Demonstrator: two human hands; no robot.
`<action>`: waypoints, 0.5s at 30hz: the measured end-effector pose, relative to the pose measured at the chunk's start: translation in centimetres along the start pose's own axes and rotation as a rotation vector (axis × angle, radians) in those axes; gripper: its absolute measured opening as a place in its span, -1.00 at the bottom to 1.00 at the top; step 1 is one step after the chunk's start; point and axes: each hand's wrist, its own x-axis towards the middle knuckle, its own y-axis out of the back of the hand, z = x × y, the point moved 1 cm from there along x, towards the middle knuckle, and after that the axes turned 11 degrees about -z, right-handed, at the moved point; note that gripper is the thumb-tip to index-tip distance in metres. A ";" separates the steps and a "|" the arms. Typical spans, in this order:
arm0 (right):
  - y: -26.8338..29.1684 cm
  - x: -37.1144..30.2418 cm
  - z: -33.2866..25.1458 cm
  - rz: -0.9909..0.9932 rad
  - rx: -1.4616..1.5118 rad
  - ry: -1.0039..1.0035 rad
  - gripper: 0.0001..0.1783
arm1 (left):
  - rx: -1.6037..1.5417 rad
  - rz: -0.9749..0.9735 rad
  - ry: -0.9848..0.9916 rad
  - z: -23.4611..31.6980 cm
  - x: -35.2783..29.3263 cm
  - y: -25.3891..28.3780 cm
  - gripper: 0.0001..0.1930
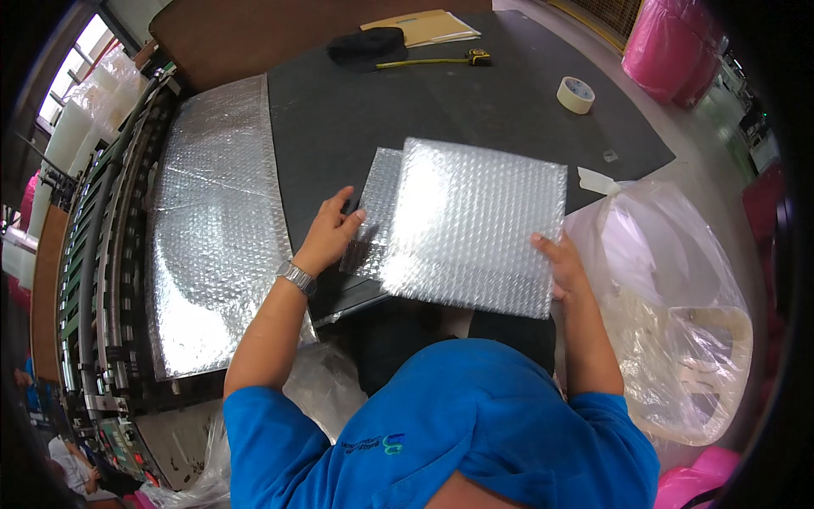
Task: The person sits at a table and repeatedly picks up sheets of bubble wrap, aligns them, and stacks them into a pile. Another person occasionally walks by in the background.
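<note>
My right hand [563, 265] grips the right edge of a square bubble wrap piece [479, 225], its thumb on top and the other fingers underneath. The piece is held raised and slightly tilted over the table's near edge. A second bubble wrap piece [377, 199] shows from behind it on the left, mostly covered. My left hand [326, 233], with a metal watch on the wrist, is at that second piece's left edge. Its thumb and forefinger are apart, the thumb close to or touching the edge.
Left of my arm, a long bubble wrap sheet [216, 220] extends from a roller machine [102, 254] onto the dark table [492, 110]. Farther back are a tape roll [576, 95], a tape measure [477, 58], a black cloth item [366, 47] and brown envelopes [424, 27]. A clear plastic bag [653, 254] stands at right.
</note>
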 end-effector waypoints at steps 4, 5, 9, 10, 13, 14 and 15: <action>-0.6 -0.6 2.6 -0.025 0.064 -0.055 -0.38 | -0.323 -0.225 0.268 2.4 -0.2 0.2 -0.33; -1.5 -0.6 3.0 0.004 0.063 -0.045 -0.37 | -0.296 -0.250 0.071 1.2 -0.2 -0.3 -0.23; -3.9 -1.1 3.3 0.057 0.074 0.004 -0.33 | -0.482 -0.394 -0.008 1.7 -0.4 -0.9 -0.17; -4.1 -1.2 3.2 0.058 0.069 0.030 -0.33 | -0.464 -0.359 -0.091 2.3 -0.6 -1.0 -0.18; -4.0 -1.0 2.7 0.010 0.107 0.095 -0.33 | -0.389 -0.235 -0.315 3.2 -1.1 -1.3 -0.20; -4.3 -1.2 2.0 0.012 0.008 0.219 -0.34 | -0.361 -0.159 -0.378 3.3 -1.3 -1.4 -0.20; -4.6 -1.7 1.0 0.013 -0.092 0.343 -0.36 | -0.332 -0.083 -0.440 3.5 -1.5 -1.5 -0.19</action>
